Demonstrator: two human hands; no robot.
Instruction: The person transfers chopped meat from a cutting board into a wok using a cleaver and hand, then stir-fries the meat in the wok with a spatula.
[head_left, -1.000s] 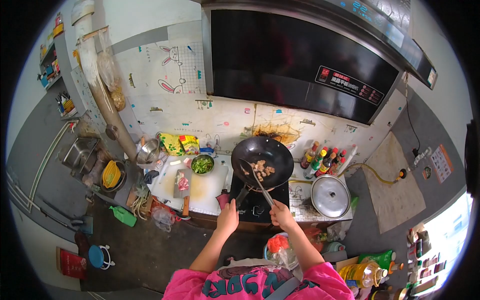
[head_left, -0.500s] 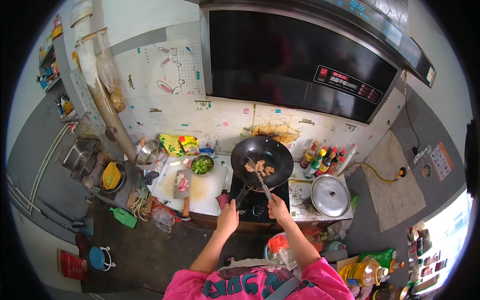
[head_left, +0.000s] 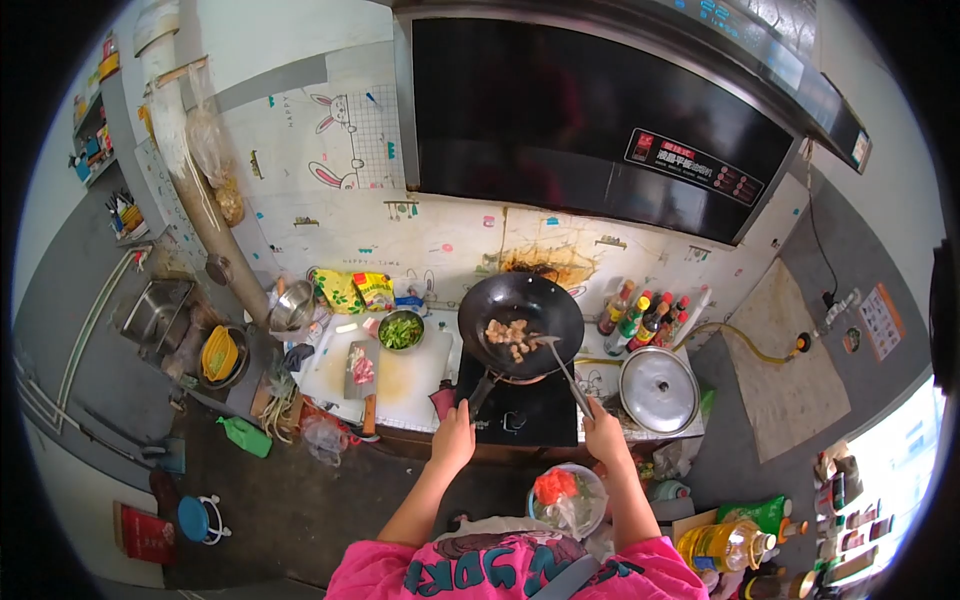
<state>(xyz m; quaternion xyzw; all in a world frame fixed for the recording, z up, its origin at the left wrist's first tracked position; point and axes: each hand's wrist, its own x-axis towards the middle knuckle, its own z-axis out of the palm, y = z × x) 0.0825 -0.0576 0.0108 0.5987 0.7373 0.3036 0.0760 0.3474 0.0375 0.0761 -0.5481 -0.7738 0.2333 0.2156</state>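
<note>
A black wok (head_left: 555,305) sits on the black gas stove (head_left: 545,418), with browned pieces of meat (head_left: 508,335) lying in its middle. My left hand (head_left: 455,440) is closed around the wok's handle (head_left: 484,390). In my right hand (head_left: 604,434) is the handle of a metal spatula (head_left: 572,382). The spatula's blade rests inside the wok's right side, just right of the meat.
Left of the stove, a cutting board (head_left: 408,385) carries a cleaver (head_left: 369,400) with sliced meat on its blade and a bowl of chopped greens (head_left: 401,330). To the right stand several sauce bottles (head_left: 632,318) and a lidded pot (head_left: 659,391). A range hood (head_left: 590,120) hangs above.
My right hand has moved right with the spatula, whose blade has swung from the meat toward the wok's right side. The meat has shifted slightly. My left hand stays on the handle.
</note>
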